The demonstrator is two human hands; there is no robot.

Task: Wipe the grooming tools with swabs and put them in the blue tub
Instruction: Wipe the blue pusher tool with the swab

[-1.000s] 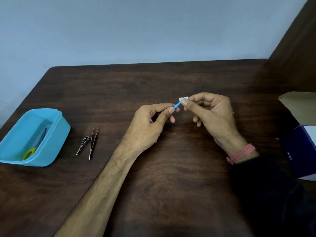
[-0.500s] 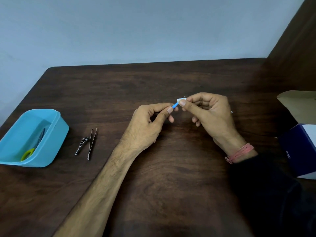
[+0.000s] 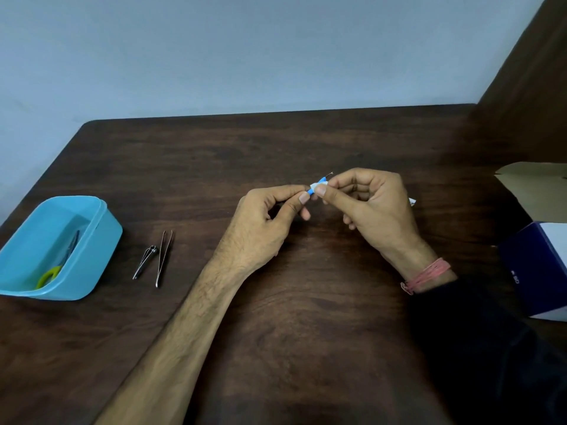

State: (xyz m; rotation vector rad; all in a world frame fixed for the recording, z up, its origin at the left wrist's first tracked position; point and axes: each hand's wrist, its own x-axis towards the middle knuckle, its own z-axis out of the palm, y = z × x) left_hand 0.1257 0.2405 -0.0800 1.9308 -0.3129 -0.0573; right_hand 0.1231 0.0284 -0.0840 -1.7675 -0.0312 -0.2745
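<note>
Since a second ago the hands have barely shifted; the white swab now sits lower on the blue tool, whose thin metal tip has come into view above the right fingers.

The dark wooden table (image 3: 306, 332) fills the view, set against a pale blue wall (image 3: 245, 50). At its right edge stands a dark blue and white box (image 3: 540, 268), with a brown cardboard flap (image 3: 537, 188) behind it. At the left edge sits the blue tub (image 3: 101, 240), holding scissors (image 3: 58, 265) with a yellow-green handle. Just right of the tub, tweezers (image 3: 164, 257) and a nail clipper (image 3: 144, 261) lie side by side on the wood, apart from each other.

Over the table's middle, the left hand (image 3: 260, 228) pinches the lower end of the tool (image 3: 321, 181) between thumb and forefinger, its other fingers curled. The right hand (image 3: 371, 210), a pink thread band at its wrist, pinches the swab (image 3: 313, 188) around the tool's shaft. A scrap of white wrapper (image 3: 412, 201) shows behind the right hand.
</note>
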